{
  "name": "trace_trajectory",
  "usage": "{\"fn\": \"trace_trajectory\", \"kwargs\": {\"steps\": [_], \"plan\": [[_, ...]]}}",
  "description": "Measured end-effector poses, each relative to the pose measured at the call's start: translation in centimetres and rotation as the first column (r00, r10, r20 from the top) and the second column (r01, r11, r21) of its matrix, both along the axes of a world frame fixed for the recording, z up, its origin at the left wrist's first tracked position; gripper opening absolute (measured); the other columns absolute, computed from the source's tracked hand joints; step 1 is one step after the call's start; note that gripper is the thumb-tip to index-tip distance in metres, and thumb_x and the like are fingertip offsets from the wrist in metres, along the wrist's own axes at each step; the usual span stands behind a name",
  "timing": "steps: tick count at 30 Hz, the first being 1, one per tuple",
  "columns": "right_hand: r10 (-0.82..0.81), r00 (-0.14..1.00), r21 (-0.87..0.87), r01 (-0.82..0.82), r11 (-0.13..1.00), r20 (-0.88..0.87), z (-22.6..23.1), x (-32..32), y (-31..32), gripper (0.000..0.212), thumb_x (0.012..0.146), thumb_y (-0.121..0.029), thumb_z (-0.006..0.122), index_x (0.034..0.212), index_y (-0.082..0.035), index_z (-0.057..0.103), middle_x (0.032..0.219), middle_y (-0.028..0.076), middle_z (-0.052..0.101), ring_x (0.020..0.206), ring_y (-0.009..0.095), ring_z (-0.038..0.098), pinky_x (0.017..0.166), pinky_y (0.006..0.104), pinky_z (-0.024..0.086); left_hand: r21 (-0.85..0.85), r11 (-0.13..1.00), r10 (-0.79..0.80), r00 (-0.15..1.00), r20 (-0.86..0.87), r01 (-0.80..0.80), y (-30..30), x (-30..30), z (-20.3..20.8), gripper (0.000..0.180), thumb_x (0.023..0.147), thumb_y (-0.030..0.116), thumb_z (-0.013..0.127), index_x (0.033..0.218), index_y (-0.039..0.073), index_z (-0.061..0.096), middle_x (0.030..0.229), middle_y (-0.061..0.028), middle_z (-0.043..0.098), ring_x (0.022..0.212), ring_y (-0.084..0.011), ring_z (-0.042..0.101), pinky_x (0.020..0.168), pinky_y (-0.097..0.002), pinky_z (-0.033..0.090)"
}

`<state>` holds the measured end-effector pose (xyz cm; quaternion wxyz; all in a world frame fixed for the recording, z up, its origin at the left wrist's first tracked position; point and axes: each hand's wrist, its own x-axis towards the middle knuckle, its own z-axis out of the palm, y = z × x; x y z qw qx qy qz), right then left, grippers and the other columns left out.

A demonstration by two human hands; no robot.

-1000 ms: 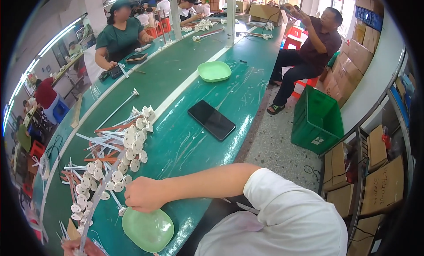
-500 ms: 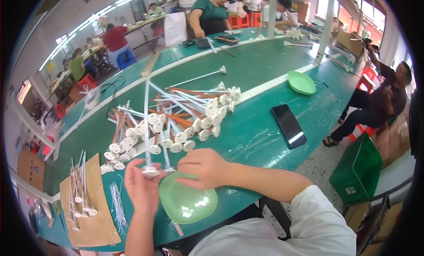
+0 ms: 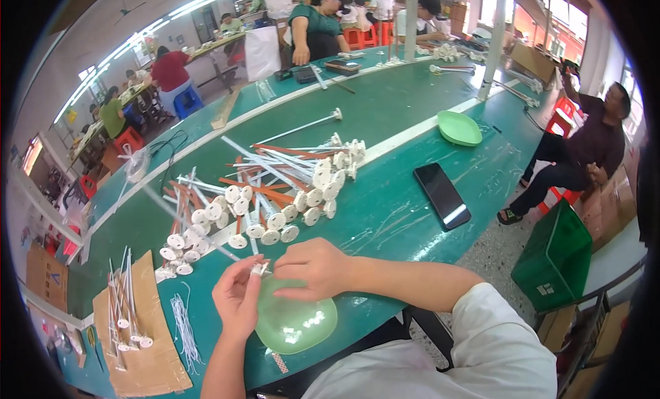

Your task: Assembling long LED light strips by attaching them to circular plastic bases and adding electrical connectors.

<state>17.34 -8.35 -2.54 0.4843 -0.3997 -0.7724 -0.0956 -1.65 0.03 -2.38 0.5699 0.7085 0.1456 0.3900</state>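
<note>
Between the thumb and fingers of my left hand [image 3: 236, 299] is the white end fitting [image 3: 259, 269] of a thin pale rod, whose blurred shaft slants away to the upper left. My right hand [image 3: 315, 267] is closed at that fitting, its fingertips bent inward; whatever they pinch is too small or hidden to make out. Beneath both hands lies a light green dish [image 3: 302, 330], partly covered by the right hand. Just beyond is a heap of white and brown rods [image 3: 275, 182] with round white discs at their near ends.
At left, several rods [image 3: 124, 309] lie on a cardboard sheet [image 3: 161, 361] beside white strings [image 3: 183, 327]. A black phone [image 3: 442, 196] and another green dish [image 3: 459, 128] sit to the right. A green crate [image 3: 553, 261] and a seated person [image 3: 595, 141] are beyond the table's right edge.
The held rod has swung from nearly upright to slanting left, and its white end is turned toward my right hand. My left hand has shifted slightly right; the right fingers now meet the fitting.
</note>
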Motion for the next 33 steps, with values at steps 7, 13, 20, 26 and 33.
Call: {"fn": "trace_trajectory", "kwargs": {"steps": [7,13,20,26,33], "plan": [[-0.008,0.996,0.283,0.034,0.959,-0.090,-0.5,-0.6,0.1,0.026,0.073,-0.025,0.077,0.088,-0.009,0.062,0.076,0.005,0.058,0.065,0.025,0.060,0.053,0.0363,0.049,-0.022,1.000,0.004,1.000,-0.011,-0.004,-1.0,0.1,0.3,0.027,0.089,0.004,0.065,0.114,-0.003,0.055,0.121,-0.0200,0.061,0.111,-0.0235,0.060,0.095,-0.0351,0.048],[0.015,0.983,0.359,0.053,0.932,-0.185,1.2,-1.1,-0.4,0.022,0.074,-0.015,0.077,0.087,-0.005,0.062,0.082,0.005,0.058,0.069,0.024,0.057,0.049,0.0328,0.047,-0.215,0.962,-0.138,0.977,0.161,0.171,0.9,-1.4,-1.6,0.032,0.094,0.002,0.058,0.124,0.000,0.048,0.121,-0.0137,0.059,0.106,-0.0184,0.061,0.092,-0.0291,0.050],[0.018,0.996,0.391,0.018,0.920,-0.089,0.8,-0.6,-0.5,0.021,0.071,-0.012,0.073,0.088,-0.004,0.063,0.090,0.007,0.063,0.072,0.023,0.056,0.046,0.0310,0.046,-0.203,0.952,-0.192,0.963,0.189,0.229,0.8,-1.3,-1.7,0.037,0.094,0.003,0.058,0.128,-0.001,0.045,0.119,-0.0112,0.056,0.106,-0.0168,0.060,0.094,-0.0282,0.050],[0.020,0.996,0.363,0.011,0.932,-0.082,0.6,-0.7,-0.6,0.021,0.071,-0.009,0.071,0.089,-0.003,0.064,0.090,0.007,0.064,0.073,0.024,0.057,0.045,0.0313,0.046,-0.181,0.953,-0.208,0.958,0.196,0.244,1.3,-1.7,-2.4,0.036,0.094,0.003,0.059,0.127,-0.002,0.045,0.115,-0.0095,0.056,0.105,-0.0154,0.058,0.094,-0.0281,0.049],[0.100,0.965,0.356,-0.007,0.934,-0.241,0.3,-2.0,0.2,0.022,0.068,-0.007,0.072,0.089,-0.007,0.065,0.088,0.004,0.064,0.073,0.025,0.057,0.056,0.0351,0.049,-0.180,0.955,-0.205,0.962,0.181,0.237,1.4,-2.6,-2.5,0.043,0.090,0.009,0.067,0.126,0.000,0.045,0.118,-0.0092,0.054,0.110,-0.0180,0.056,0.098,-0.0309,0.047]]}}
